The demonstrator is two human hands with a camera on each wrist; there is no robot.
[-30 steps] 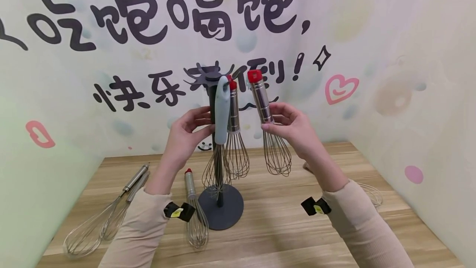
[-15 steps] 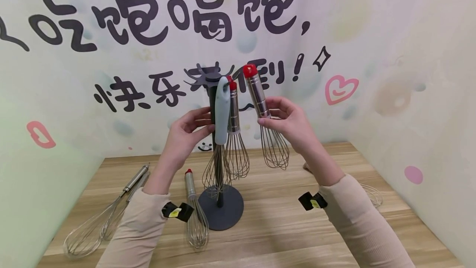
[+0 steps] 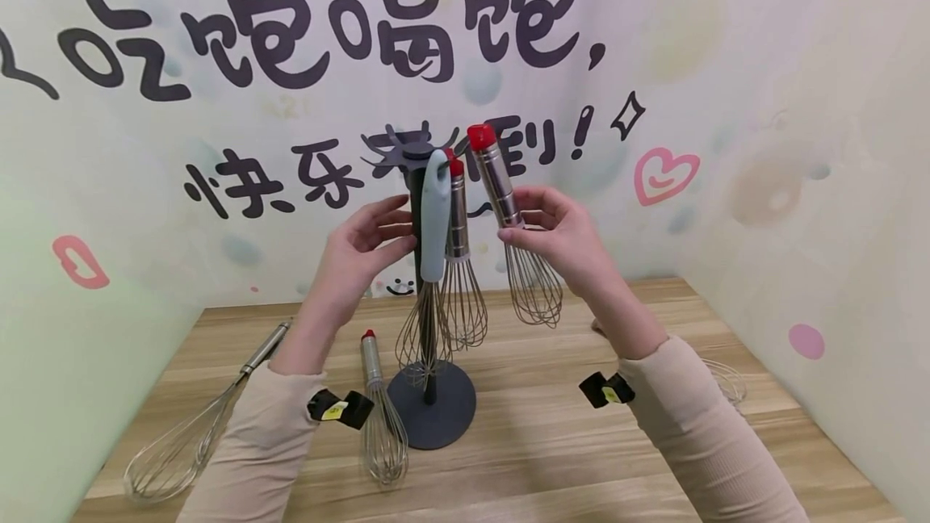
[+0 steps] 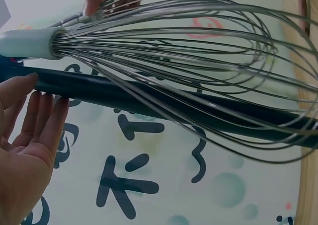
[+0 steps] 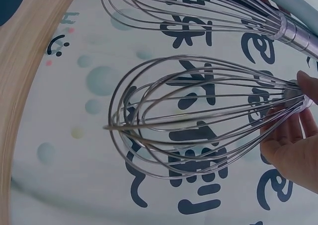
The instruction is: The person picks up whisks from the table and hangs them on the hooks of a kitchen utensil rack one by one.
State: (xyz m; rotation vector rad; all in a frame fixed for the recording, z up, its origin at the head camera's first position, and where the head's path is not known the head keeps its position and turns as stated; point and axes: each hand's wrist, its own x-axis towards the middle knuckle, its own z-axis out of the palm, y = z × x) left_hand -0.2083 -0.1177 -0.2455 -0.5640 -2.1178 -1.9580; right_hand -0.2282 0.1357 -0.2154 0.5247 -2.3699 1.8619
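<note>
Aloft, a whisk (image 3: pixel 503 196) tilts in the right hand (image 3: pixel 563 236)

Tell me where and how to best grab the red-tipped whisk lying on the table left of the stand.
I'd take the red-tipped whisk by its slim metal handle, coming from above and the left. It lies with the handle pointing away from you, and the stand's round base sits close on the right. The wire loops would probably flex.

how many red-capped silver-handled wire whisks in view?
3 visible: a first whisk in the right hand, a second whisk hanging from the dark grey stand, a third whisk lying on the wooden table. More may be hidden behind the beige sleeves.
</note>
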